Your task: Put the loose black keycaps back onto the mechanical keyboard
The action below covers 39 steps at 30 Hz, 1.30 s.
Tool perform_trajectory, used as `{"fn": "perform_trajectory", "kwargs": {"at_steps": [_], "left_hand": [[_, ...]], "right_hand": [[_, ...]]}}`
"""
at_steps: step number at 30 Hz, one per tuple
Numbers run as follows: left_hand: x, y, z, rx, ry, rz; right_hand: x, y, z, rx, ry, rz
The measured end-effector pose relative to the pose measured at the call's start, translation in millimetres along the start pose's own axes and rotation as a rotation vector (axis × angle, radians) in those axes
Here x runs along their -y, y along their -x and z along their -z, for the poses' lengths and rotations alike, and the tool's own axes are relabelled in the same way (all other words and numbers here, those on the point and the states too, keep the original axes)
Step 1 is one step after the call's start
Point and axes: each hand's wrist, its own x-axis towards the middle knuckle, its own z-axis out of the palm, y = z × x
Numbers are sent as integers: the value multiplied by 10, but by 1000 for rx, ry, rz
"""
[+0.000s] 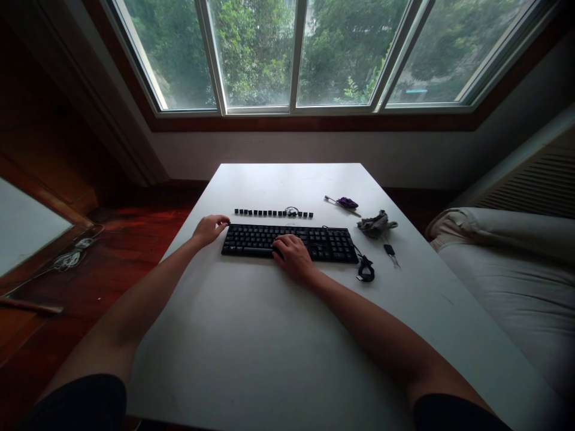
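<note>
A black keyboard (323, 242) lies across the middle of the white table (269, 347). My left hand (208, 230) rests at the keyboard's far left corner, its fingers curled against the edge. My right hand (293, 255) lies on the keys near the keyboard's middle front, fingers bent down onto them; whether it pinches a key is hidden. Beyond the keyboard, a row of several loose black keycaps (269, 212) runs across the table, with a small wire tool (291, 211) among them.
A purple-handled brush (345, 203) and a crumpled grey cloth (375, 224) lie at the right, with a small black item (390, 251) and the coiled keyboard cable (366, 269) nearby. A cushioned seat (503, 263) stands right of the table, windows behind, wooden floor left.
</note>
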Motion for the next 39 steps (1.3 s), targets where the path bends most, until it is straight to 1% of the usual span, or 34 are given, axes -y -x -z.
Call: {"fn": "perform_trajectory", "kwargs": {"at_steps": [4,9,16,20,26,33,36,39], "left_hand": [[-50,65,39,58,-39,-61],[-90,47,54,68,-89,-96],[-113,20,13,92,-61,-81],[-146,31,19,107,-96,-66],[-228,55,56,104,-167,-84],[-328,100,83,58,-181,-52],[-361,132,49,45,-209,-49],[-415,232,-24,5,-232,-22]], "right_hand": [[5,-1,-4,2,-3,-1],[-5,4,-13,-4,-2,-2],[-16,6,-14,-7,8,5],[-11,2,-15,-7,8,2],[-5,3,-15,-5,2,-3],[12,0,-4,-5,6,2],[18,-5,2,-6,9,6],[21,-5,9,-3,9,1]]}}
